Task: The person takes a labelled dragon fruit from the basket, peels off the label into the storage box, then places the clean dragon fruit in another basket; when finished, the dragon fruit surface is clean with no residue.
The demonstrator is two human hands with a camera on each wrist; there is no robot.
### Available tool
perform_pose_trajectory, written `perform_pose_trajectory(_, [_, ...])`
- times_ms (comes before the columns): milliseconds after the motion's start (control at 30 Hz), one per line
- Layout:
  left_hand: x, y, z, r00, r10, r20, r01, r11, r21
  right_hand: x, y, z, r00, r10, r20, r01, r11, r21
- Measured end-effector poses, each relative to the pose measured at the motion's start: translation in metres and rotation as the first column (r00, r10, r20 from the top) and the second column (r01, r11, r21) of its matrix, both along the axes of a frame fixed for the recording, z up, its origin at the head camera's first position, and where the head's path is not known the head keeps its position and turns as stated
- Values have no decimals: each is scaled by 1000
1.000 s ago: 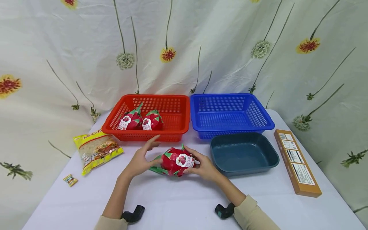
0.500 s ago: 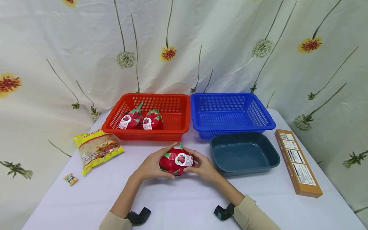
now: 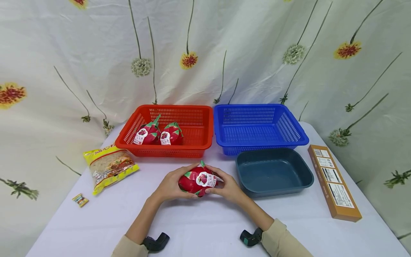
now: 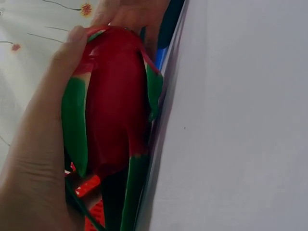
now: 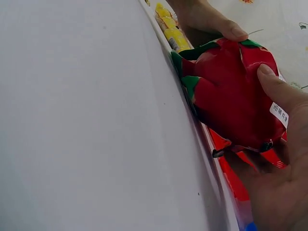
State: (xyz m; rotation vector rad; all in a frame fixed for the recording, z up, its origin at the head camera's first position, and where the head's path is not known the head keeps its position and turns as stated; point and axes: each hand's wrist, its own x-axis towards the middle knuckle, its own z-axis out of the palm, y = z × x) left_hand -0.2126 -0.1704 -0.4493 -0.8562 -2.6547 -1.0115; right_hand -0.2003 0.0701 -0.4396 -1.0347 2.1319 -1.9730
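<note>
Between both hands lies a red dragon fruit (image 3: 189, 182) with green scales and a white round label, over the near middle of the table. My left hand (image 3: 171, 185) grips its leafy left end, thumb on the near side in the head view. Round the right end curl the fingers and thumb of my right hand (image 3: 229, 187). In the left wrist view the dragon fruit (image 4: 113, 96) shows its long green scales; the right wrist view shows the right thumb pressing the dragon fruit (image 5: 231, 91) near the label. The palms hide its ends.
Behind stands a red basket (image 3: 170, 152) holding two labelled dragon fruits (image 3: 149, 134), beside a blue basket (image 3: 253, 134). A dark teal tray (image 3: 273, 173) and a long brown box (image 3: 335, 184) lie right. Left are a yellow food bag (image 3: 110, 167) and a small snack packet (image 3: 80, 200).
My left hand has moved right from beside the dragon fruit and taken hold of its leafy end. The right hand has kept its grip, and the fruit has hardly shifted.
</note>
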Motion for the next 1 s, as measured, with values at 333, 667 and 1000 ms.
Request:
perform_pose_trajectory(333, [1,-4,-1,992,23,-125,-11,995,102,12,-5,21,921,-329,-209,296,939,-175])
perform_pose_trajectory(667, [5,-1,5,978,20,-210,12,988,153,12,-4,25,939,-344,-3,340,928,-152])
perform_pose_trajectory(1000, [8,5,3,955,40,-292,7,987,161,11,-9,15,925,-374,69,377,878,-295])
